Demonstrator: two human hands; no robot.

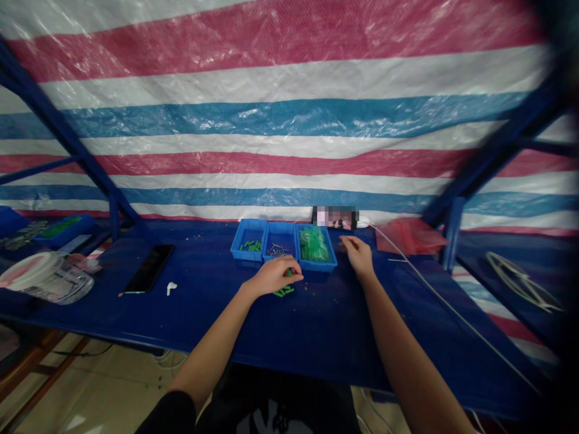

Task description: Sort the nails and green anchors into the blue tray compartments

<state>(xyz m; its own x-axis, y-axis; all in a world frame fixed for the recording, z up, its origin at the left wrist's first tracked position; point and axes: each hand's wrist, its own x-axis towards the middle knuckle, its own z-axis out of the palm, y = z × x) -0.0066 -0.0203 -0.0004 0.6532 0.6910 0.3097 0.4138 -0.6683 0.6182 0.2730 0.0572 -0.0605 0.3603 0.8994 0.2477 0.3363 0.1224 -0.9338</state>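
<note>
My left hand rests on the blue table in front of three small blue bins, fingers curled over small green plastic pieces. A few of those pieces lie loose under and beside it. My right hand hovers right of the bins with its fingers loosely spread and nothing visible in it. The left bin holds a few green pieces, the middle bin small metal parts, the right bin a heap of green pieces in a clear bag.
A black phone and a small white object lie at left. A clear lidded jar lies at the far left edge. A red bag and a white cable are at right. Blue frame posts flank the table.
</note>
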